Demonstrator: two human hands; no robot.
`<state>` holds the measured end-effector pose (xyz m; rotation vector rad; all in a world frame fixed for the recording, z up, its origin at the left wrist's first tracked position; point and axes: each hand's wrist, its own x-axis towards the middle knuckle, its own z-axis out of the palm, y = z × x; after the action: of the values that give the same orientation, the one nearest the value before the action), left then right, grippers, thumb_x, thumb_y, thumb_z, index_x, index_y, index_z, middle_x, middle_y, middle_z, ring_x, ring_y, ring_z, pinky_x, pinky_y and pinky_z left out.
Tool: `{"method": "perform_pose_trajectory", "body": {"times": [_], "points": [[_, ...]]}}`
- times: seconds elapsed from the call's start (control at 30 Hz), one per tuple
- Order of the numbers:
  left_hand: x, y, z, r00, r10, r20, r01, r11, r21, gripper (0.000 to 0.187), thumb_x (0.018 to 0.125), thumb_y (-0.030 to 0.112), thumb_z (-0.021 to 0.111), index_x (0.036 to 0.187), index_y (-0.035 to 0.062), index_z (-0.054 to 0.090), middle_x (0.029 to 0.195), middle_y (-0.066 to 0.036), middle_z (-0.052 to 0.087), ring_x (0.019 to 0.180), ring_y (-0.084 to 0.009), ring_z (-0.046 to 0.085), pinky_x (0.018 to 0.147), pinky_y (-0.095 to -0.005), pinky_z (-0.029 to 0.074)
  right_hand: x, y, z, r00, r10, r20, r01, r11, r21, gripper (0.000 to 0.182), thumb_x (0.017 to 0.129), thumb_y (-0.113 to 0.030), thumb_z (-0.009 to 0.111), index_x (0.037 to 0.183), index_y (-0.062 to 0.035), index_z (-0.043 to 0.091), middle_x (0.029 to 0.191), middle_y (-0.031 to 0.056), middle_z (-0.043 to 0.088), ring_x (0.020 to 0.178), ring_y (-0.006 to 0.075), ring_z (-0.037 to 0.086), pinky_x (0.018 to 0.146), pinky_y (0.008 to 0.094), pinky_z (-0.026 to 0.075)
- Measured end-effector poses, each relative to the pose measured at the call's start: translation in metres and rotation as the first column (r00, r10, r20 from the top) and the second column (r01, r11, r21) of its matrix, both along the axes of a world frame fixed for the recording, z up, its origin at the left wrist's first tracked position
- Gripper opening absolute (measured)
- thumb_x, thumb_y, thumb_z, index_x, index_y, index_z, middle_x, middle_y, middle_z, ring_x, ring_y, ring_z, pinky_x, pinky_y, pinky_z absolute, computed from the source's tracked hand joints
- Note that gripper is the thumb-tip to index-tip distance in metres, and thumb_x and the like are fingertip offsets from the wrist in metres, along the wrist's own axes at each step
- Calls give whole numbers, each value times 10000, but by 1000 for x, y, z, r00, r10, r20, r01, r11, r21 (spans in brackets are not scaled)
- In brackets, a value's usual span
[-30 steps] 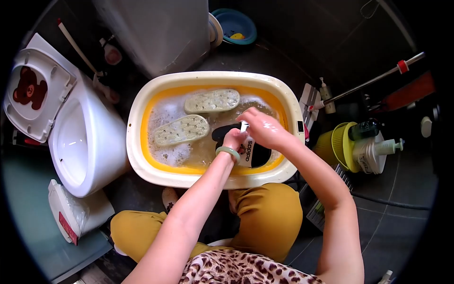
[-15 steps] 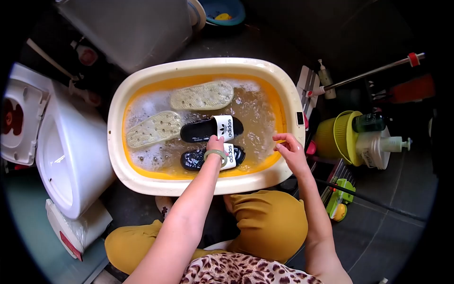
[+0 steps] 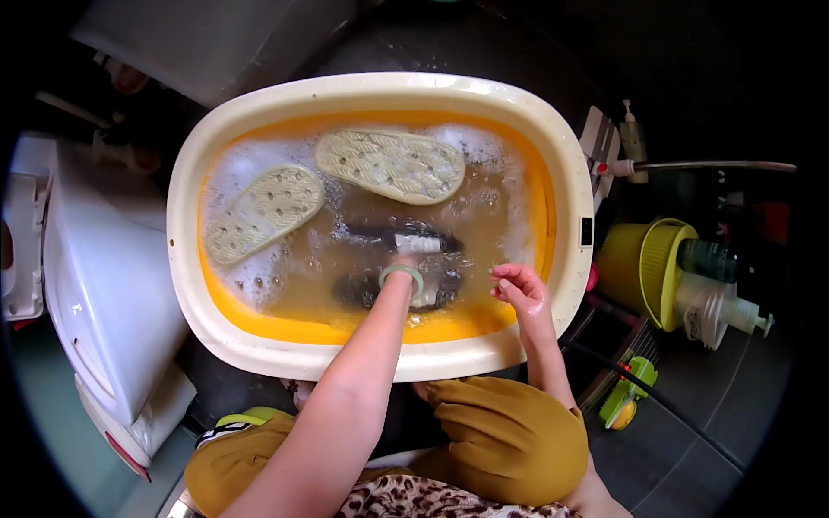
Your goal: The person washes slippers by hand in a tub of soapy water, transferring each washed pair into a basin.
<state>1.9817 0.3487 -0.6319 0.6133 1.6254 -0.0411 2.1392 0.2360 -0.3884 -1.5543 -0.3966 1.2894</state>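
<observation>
My left hand (image 3: 401, 262) reaches into the soapy water, a pale green bangle at its wrist. Its fingers are blurred under the surface, where it grips the two black slides (image 3: 439, 244) with white straps, both sunk in the cloudy water. My right hand (image 3: 523, 295) hovers over the tub's right side, fingers loosely curled and slightly apart, holding nothing. Two pale slippers float sole up: one slipper (image 3: 390, 164) at the back and the other slipper (image 3: 266, 214) at the left. All are in a cream tub (image 3: 192, 298) with an orange inside.
A white toilet (image 3: 108, 285) stands left of the tub. On the right are a yellow-green bucket (image 3: 635, 268), a dark bottle (image 3: 708, 259), a white pump bottle (image 3: 738, 313) and a green brush (image 3: 629, 393). A hose (image 3: 682, 429) crosses the dark tiled floor.
My left hand has pushed the black slides down from the surface into the water. The pale slippers have shifted a little. My right hand's fingers have curled in more.
</observation>
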Motion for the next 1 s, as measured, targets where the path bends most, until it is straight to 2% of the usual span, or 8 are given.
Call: {"method": "perform_pose_trajectory", "body": {"times": [0.1, 0.23, 0.33, 0.47, 0.53, 0.63, 0.73, 1.0], "points": [[-3, 7, 21, 998, -59, 34, 52, 985, 164, 264, 823, 117, 530, 1070, 22, 535, 990, -127, 567, 874, -219, 553, 716, -379, 487, -5, 3, 13, 1000, -7, -6, 7, 1000, 26, 165, 846, -76, 529, 1003, -34, 557, 917, 39, 592, 770, 112, 560, 728, 229, 447], [6, 22, 152, 969, 66, 240, -79, 996, 46, 255, 837, 164, 514, 1059, 45, 549, 976, -116, 561, 825, -254, 566, 553, -392, 504, 0, -5, 37, 999, -50, 2, 49, 989, 136, 160, 849, -75, 525, 998, -26, 555, 911, 49, 594, 758, 114, 563, 719, 230, 451], [5, 28, 181, 926, -68, 371, 17, 990, 139, 223, 853, 184, 507, 1043, 69, 526, 1002, -92, 531, 886, -251, 527, 641, -426, 511, 5, -6, 66, 991, -133, 19, 124, 963, 241, 160, 847, -68, 528, 998, -25, 560, 882, 54, 602, 749, 101, 567, 704, 221, 458], [1, 29, 246, 892, -83, 443, 2, 984, 180, 274, 870, 325, 514, 1054, 123, 532, 939, -36, 579, 765, -176, 556, 537, -307, 505, 9, -18, 118, 979, -179, 93, 133, 920, 368, 158, 849, -66, 524, 994, -25, 571, 888, 49, 605, 746, 93, 572, 709, 215, 476], [-9, 23, 297, 765, 91, 637, -183, 980, 79, 325, 858, 413, 522, 1052, 153, 537, 915, -17, 601, 686, -149, 570, 472, -258, 475, 8, -27, 142, 974, -185, 128, 117, 904, 411, 153, 849, -65, 522, 987, -23, 576, 877, 49, 608, 735, 87, 573, 701, 208, 477], [-20, 23, 359, 602, 167, 781, -391, 914, 106, 362, 893, 425, 463, 978, 87, 558, 808, -33, 604, 626, -178, 551, 548, -320, 456, 1, -34, 167, 969, -205, 135, 122, 878, 463, 148, 848, -65, 522, 978, -24, 582, 864, 46, 612, 717, 81, 572, 690, 204, 477], [-29, 52, 361, 451, 285, 846, -558, 830, 18, 311, 850, 480, 509, 992, 208, 560, 840, 30, 622, 608, -124, 561, 434, -256, 412, -10, -25, 193, 972, -181, 150, 79, 853, 516, 148, 846, -61, 518, 973, -26, 587, 855, 40, 614, 697, 75, 569, 679, 198, 474], [-102, 93, 396, 309, 422, 852, -792, 611, -15, 337, 829, 521, 508, 928, 207, 579, 781, 41, 634, 612, -114, 573, 353, -191, 385, -96, 77, 266, 979, 12, 205, -135, 790, 598, 162, 836, -112, 538, 982, -76, 599, 908, 22, 607, 774, 83, 573, 701, 208, 457]]}}
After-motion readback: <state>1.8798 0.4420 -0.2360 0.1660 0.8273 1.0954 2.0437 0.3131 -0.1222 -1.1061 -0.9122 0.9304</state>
